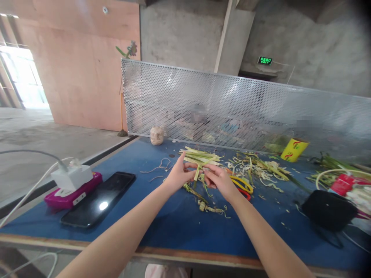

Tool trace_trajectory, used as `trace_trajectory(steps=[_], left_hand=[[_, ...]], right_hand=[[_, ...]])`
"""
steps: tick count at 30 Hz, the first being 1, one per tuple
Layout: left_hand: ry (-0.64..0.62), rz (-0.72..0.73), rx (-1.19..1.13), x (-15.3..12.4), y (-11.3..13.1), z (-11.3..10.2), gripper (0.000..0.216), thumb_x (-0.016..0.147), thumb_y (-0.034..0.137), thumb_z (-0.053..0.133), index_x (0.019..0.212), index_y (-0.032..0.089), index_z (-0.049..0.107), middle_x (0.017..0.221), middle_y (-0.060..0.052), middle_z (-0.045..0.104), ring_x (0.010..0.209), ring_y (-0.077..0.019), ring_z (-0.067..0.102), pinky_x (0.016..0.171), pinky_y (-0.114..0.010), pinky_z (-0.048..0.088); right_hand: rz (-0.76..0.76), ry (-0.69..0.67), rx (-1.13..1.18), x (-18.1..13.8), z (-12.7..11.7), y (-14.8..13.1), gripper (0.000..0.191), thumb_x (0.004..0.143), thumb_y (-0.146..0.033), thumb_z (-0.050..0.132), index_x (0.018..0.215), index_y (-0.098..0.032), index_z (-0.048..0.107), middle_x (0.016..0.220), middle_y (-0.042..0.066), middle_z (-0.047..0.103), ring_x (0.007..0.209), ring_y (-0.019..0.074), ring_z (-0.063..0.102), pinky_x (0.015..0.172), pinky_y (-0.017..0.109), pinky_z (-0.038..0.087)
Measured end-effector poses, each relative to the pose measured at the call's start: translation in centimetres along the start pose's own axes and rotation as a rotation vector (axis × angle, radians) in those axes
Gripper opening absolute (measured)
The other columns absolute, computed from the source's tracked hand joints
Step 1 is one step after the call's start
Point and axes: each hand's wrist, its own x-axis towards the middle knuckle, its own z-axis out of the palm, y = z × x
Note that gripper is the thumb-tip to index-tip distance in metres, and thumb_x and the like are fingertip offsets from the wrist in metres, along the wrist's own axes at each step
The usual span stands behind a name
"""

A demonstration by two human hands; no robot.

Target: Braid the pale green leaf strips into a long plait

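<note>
Between my two hands is a pale green plant strip (pixel 197 172), folded or crossed over itself. My left hand (pixel 179 175) pinches it from the left, thumb pointing up. From the right, my right hand (pixel 219 179) grips the same strip with thumb and fingers closed. Just behind the hands lies a bundle of pale green stalks (pixel 199 155). Scissors with yellow and red handles (pixel 245 184) rest beside my right hand, their blades hidden. Below the hands lies a stem with whitish roots (pixel 204 206).
Plant scraps (pixel 265 170) cover the blue table (pixel 174 231) at the back right. A black phone (pixel 98 200), a purple power strip (pixel 74 191), a carved pale block (pixel 157 136), a yellow roll (pixel 295 150) and a black pouch (pixel 329 210) stand around. A perforated metal screen (pixel 246 108) borders the back.
</note>
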Motion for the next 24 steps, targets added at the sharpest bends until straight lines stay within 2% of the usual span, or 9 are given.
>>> trace_trajectory(steps=[4, 8, 11, 14, 19, 24], left_hand=[[0.031, 0.081, 0.081, -0.06, 0.17, -0.22, 0.106, 0.054, 0.017, 0.076, 0.136, 0.012, 0.01, 0.069, 0.001, 0.061, 0.038, -0.0037, 0.045, 0.039, -0.019, 0.036], [0.07, 0.064, 0.133, 0.03, 0.22, -0.43, 0.105, 0.054, 0.022, 0.076, 0.136, 0.01, 0.012, 0.068, -0.001, 0.062, 0.04, -0.0064, 0.048, 0.043, -0.021, 0.038], [0.079, 0.071, 0.135, 0.04, 0.3, -0.38, 0.112, 0.052, 0.025, 0.077, 0.138, 0.012, 0.006, 0.07, -0.002, 0.063, 0.041, -0.0079, 0.05, 0.043, -0.022, 0.039], [0.092, 0.058, 0.109, -0.12, 0.55, -0.21, 0.114, 0.053, 0.027, 0.077, 0.138, 0.012, 0.002, 0.067, -0.002, 0.062, 0.04, -0.0073, 0.049, 0.041, -0.02, 0.036], [0.104, -0.005, 0.06, -0.33, 0.74, -0.09, 0.104, 0.057, 0.034, 0.074, 0.137, 0.011, 0.011, 0.045, 0.006, 0.051, 0.038, -0.0065, 0.043, 0.038, -0.016, 0.027], [0.173, -0.018, 0.08, -0.16, 0.37, -0.05, 0.097, 0.06, 0.033, 0.072, 0.135, 0.009, 0.016, 0.055, 0.003, 0.055, 0.042, -0.0065, 0.045, 0.038, -0.017, 0.029]], right_hand=[[-0.091, 0.144, -0.168, 0.12, -0.2, 0.2, 0.024, 0.072, -0.04, 0.057, 0.085, -0.02, 0.064, 0.05, -0.003, 0.046, 0.041, 0.0095, 0.034, 0.04, 0.023, 0.025], [-0.269, 0.251, -0.391, 0.0, -0.44, -0.01, 0.015, 0.072, -0.034, 0.058, 0.074, -0.022, 0.067, 0.063, 0.003, 0.058, 0.055, 0.0162, 0.048, 0.052, 0.028, 0.037], [-0.405, 0.224, -0.497, -0.15, -0.58, -0.33, 0.014, 0.075, -0.029, 0.056, 0.078, -0.023, 0.069, 0.072, 0.005, 0.062, 0.065, 0.019, 0.053, 0.061, 0.031, 0.041], [-0.489, 0.197, -0.551, -0.25, -0.75, -0.54, 0.017, 0.077, -0.026, 0.055, 0.083, -0.026, 0.07, 0.071, 0.004, 0.061, 0.068, 0.0192, 0.054, 0.064, 0.032, 0.042], [-0.544, 0.152, -0.652, -0.39, -0.97, -0.53, 0.021, 0.08, -0.026, 0.051, 0.092, -0.027, 0.069, 0.069, 0.004, 0.058, 0.065, 0.0175, 0.053, 0.06, 0.03, 0.042], [-0.586, 0.077, -0.75, -0.43, -0.99, -0.39, 0.023, 0.083, -0.026, 0.047, 0.094, -0.026, 0.067, 0.072, 0.004, 0.059, 0.065, 0.0166, 0.054, 0.059, 0.029, 0.044]])
